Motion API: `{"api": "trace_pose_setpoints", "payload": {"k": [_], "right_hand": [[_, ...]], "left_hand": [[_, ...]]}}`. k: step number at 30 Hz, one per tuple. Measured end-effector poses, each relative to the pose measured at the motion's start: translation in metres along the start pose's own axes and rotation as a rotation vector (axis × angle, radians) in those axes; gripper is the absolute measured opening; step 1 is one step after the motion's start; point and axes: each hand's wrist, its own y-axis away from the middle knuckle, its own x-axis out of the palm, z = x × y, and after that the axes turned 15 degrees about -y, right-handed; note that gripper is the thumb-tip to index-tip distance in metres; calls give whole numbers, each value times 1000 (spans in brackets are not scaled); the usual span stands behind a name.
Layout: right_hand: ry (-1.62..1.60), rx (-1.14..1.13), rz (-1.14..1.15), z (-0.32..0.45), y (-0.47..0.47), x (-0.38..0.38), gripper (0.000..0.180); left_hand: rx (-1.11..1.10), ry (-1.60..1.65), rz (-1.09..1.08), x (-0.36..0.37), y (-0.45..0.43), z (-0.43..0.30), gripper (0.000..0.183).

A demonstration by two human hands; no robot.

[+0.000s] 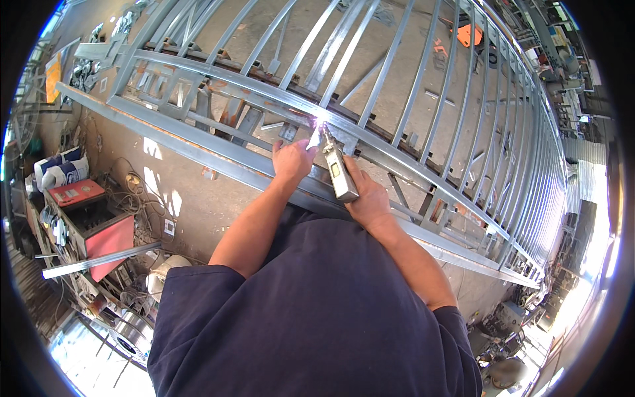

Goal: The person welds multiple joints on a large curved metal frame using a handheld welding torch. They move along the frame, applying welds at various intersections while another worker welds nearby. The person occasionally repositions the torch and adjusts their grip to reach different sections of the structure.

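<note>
My right hand (369,196) grips a metal handheld welding gun (338,171) with a small display on its body. Its nozzle points at a galvanized steel rail (238,78), where a bright white-violet glow shows near the foot of an upright square bar (342,64). Just left of the nozzle is my left hand (293,160), its fingers reaching towards the glow. A bright strip lies at those fingertips; glare hides whether it is a held piece or lit skin. The rail belongs to a long barred frame that rests on rusty steel supports.
A grey steel beam (218,158) runs between my body and the rail. To the left stand a red-sided metal cabinet (110,243), a protruding metal tube (101,260), coiled cables (144,191) and filled bags (67,166). An orange object (469,35) lies beyond the bars.
</note>
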Motion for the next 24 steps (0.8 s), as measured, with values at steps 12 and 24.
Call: {"api": "trace_pose_setpoints", "payload": {"k": [12, 24], "right_hand": [[-2, 28, 4, 2, 1, -3, 100], [3, 100, 32, 0, 4, -7, 104]], "left_hand": [[-2, -33, 19, -5, 1, -3, 44], [26, -40, -57, 4, 0, 0, 42]]}}
